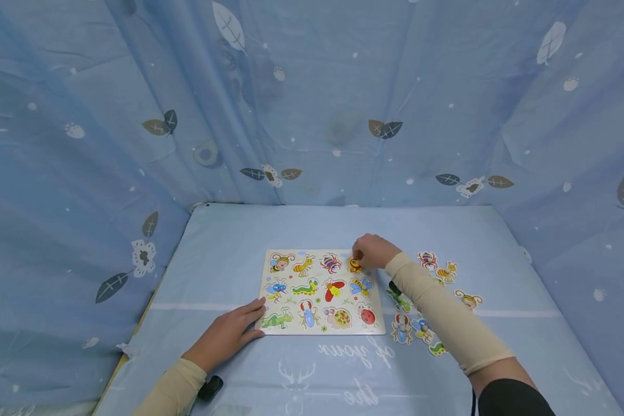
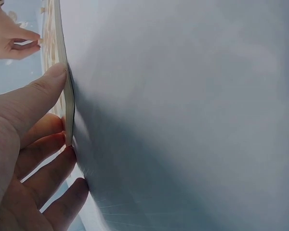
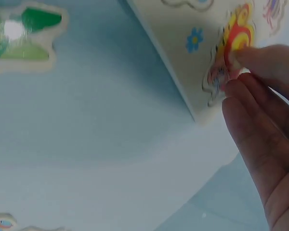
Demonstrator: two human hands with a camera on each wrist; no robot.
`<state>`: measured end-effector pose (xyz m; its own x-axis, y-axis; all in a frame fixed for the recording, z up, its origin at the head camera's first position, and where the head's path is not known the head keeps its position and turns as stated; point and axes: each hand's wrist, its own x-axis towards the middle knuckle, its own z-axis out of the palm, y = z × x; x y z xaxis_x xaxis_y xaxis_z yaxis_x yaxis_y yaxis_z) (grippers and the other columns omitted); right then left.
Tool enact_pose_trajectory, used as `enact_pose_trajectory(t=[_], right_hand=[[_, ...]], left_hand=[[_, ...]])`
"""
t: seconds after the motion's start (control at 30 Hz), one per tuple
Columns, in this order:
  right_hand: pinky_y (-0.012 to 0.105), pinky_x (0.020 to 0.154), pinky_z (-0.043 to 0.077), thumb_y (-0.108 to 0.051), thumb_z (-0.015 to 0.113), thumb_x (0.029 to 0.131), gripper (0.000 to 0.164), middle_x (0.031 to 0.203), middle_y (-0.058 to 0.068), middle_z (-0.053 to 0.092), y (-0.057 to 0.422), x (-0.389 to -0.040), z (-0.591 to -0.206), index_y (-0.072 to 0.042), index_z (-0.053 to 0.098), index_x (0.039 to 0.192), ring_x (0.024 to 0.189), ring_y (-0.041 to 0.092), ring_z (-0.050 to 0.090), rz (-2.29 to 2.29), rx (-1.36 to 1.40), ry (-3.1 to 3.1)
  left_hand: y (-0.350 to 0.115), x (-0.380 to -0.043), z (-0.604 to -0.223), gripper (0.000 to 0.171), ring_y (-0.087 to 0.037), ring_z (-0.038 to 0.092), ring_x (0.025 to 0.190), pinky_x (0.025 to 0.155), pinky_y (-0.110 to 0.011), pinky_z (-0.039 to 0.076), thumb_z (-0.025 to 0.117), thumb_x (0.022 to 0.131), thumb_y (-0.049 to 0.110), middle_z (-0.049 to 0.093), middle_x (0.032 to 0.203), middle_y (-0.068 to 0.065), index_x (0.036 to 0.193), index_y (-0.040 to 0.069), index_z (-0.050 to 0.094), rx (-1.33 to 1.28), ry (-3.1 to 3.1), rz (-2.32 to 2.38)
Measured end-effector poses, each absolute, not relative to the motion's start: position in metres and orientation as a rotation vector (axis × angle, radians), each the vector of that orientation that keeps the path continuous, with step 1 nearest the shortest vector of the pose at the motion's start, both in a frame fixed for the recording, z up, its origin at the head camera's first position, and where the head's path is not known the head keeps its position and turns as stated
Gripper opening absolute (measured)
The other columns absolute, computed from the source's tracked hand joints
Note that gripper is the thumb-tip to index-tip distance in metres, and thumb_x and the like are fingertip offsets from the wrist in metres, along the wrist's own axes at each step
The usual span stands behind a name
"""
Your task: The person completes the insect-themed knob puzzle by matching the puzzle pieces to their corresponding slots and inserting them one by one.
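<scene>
Yellow-and-red piece [image 3: 243, 34] pinched in my right hand [image 1: 377, 252], at the far right corner of the board [image 1: 320, 277]! My left hand [image 1: 231, 333], fingers loosely extended, touches the board's left edge; loose pieces [image 1: 401, 330] lie right of it.

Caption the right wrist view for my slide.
The right fingers pinch a red and yellow puzzle piece near the corner of a board, beside a printed blue flower.

Right wrist view is dim: soft shadow beside the board [image 3: 176, 29], glare on the green piece [image 3: 26, 41] left of it.
</scene>
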<state>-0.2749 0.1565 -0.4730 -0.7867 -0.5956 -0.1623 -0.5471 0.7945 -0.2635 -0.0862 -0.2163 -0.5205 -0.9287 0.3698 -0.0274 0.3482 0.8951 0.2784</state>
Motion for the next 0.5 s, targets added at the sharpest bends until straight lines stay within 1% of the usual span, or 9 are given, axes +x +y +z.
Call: enact_pose_trajectory(t=[0.07, 0.23, 0.37, 0.5], right_hand=[[0.034, 0.076, 0.058, -0.008, 0.076, 0.084, 0.015, 0.095, 0.007, 0.073, 0.162, -0.276, -0.467, -0.007, 0.076, 0.098, 0.084, 0.018, 0.066, -0.300, -0.822, 2.741], [0.038, 0.081, 0.058, -0.012, 0.076, 0.084, 0.020, 0.101, 0.007, 0.072, 0.187, -0.286, -0.458, -0.007, 0.075, 0.103, 0.091, 0.021, 0.065, -0.276, -0.641, 2.752], [0.040, 0.083, 0.057, -0.014, 0.076, 0.084, 0.022, 0.102, 0.006, 0.071, 0.211, -0.292, -0.457, -0.007, 0.074, 0.106, 0.092, 0.021, 0.065, -0.248, -0.494, 2.733], [0.043, 0.082, 0.058, -0.013, 0.075, 0.083, 0.024, 0.102, 0.010, 0.071, 0.235, -0.294, -0.459, -0.005, 0.074, 0.106, 0.091, 0.023, 0.066, -0.244, -0.439, 2.719]], left_hand=[[-0.216, -0.086, -0.520, 0.064, -0.017, 0.050, 0.134, 0.104, -0.037, 0.050, 0.069, 0.086, 0.048, 0.044, 0.152, 0.008, 0.140, 0.017, 0.055, 0.573, 2.977, 0.424], [-0.216, -0.086, -0.521, 0.064, -0.016, 0.050, 0.135, 0.104, -0.037, 0.050, 0.068, 0.086, 0.049, 0.044, 0.152, 0.007, 0.140, 0.017, 0.055, 0.573, 2.976, 0.412], [-0.217, -0.086, -0.521, 0.064, -0.016, 0.049, 0.135, 0.104, -0.037, 0.049, 0.068, 0.086, 0.049, 0.044, 0.152, 0.007, 0.140, 0.017, 0.055, 0.574, 2.976, 0.418], [-0.217, -0.087, -0.521, 0.064, -0.016, 0.049, 0.135, 0.104, -0.037, 0.050, 0.068, 0.086, 0.050, 0.044, 0.152, 0.008, 0.140, 0.018, 0.055, 0.582, 2.980, 0.412]])
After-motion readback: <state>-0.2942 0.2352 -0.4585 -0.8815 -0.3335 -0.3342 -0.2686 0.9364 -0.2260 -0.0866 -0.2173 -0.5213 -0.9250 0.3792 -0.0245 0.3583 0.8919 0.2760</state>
